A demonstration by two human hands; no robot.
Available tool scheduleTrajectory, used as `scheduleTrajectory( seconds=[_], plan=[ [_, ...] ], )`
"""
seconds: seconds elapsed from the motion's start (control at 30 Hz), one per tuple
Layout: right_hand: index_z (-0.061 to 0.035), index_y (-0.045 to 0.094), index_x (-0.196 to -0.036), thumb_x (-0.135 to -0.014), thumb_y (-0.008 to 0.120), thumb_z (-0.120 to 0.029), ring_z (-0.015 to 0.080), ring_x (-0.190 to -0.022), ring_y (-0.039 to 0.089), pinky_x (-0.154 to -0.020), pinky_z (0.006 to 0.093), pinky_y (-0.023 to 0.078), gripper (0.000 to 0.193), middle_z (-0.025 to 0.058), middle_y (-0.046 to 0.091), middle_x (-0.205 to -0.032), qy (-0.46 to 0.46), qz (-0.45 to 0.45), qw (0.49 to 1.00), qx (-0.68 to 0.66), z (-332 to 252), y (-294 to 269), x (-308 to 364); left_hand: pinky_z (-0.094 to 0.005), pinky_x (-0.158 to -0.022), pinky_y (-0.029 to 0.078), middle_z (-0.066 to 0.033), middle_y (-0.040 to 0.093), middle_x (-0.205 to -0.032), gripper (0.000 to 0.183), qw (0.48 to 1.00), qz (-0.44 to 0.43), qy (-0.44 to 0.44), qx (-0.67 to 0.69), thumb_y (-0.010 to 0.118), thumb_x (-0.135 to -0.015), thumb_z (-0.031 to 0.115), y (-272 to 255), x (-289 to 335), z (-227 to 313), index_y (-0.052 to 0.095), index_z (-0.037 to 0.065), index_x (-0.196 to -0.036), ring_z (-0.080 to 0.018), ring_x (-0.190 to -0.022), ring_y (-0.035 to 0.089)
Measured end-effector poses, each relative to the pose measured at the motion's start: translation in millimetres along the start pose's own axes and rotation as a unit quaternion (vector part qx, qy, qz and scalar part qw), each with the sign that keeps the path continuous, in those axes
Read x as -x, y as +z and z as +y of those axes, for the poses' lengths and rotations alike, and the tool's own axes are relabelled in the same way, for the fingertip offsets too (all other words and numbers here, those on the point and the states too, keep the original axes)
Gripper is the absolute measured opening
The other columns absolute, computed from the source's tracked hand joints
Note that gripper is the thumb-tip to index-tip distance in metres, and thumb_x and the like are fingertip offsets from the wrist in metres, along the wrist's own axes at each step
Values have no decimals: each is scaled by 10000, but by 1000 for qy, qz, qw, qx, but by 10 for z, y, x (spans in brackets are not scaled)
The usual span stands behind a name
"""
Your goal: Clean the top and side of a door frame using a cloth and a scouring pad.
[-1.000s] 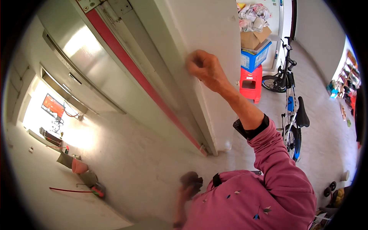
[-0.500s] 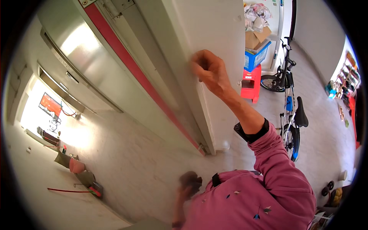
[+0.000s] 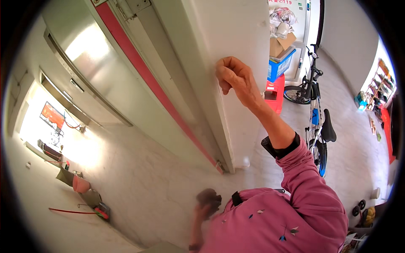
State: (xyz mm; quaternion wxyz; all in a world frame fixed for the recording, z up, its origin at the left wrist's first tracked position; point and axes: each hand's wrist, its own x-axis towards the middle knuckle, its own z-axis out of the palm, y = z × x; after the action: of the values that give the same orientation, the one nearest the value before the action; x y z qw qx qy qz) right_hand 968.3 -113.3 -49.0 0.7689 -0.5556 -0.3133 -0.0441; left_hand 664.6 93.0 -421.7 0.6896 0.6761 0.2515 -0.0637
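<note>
The right hand [image 3: 237, 79] curls by a white wall [image 3: 240, 36] at one o'clock. The left hand [image 3: 206, 201], blurred, hangs at six.

R grip [image 3: 239, 80] shifted slightly rt. along wall [image 3: 240, 25] vs. prev.

Person wore a dusty-pink top [image 3: 270, 227], soft sweatshirt-like fabric. Right sleeve [image 3: 297, 181] was bunched into folds, ending in a dark cuff [image 3: 285, 147], black with a shiny part on the outer side. Right hand [image 3: 237, 80] was bare. Chest carried scattered small leaf motifs [image 3: 294, 231] in blue, pale and dark tones, one on a thin stem. Small black strap [image 3: 237, 198] sat at the top's upper edge.
</note>
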Motion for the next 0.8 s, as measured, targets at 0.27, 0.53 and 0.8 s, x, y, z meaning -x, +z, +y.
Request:
scheduleTrajectory(
  seconds=[0.27, 0.53, 0.8],
  plan=[
    [-21, 512, -779, -792, 497, -112, 34, -558, 398, -493, 184, 331, 94, -27, 468, -655, -95, 68, 986, 115, 141, 106, -76, -283, -686, 472, -64, 612, -894, 304, 999, 6, 11, -45, 585, -731, 102, -9, 25, 92, 555, 9, -1019, -135, -784, 564],
    [10, 507, -790, -764, 529, -108, 72, -548, 482, -500, 214, 401, 123, 10, 509, -635, 37, -42, 998, -2, -106, 46, -47, -295, -677, 470, -53, 611, -880, 278, 1000, 5, -6, -28, 588, -724, 99, 79, 39, 234, 571, 4, -985, -134, -761, 560],
    [10, 522, -813, -765, 575, -136, 76, -584, 498, -533, 224, 415, 163, 24, 537, -662, -62, 37, 989, 129, 51, 74, -23, -295, -672, 469, -56, 610, -879, 308, 998, 28, -34, -37, 617, -705, 135, 170, 128, 427, 571, 4, -981, -140, -760, 561]
  ],
)
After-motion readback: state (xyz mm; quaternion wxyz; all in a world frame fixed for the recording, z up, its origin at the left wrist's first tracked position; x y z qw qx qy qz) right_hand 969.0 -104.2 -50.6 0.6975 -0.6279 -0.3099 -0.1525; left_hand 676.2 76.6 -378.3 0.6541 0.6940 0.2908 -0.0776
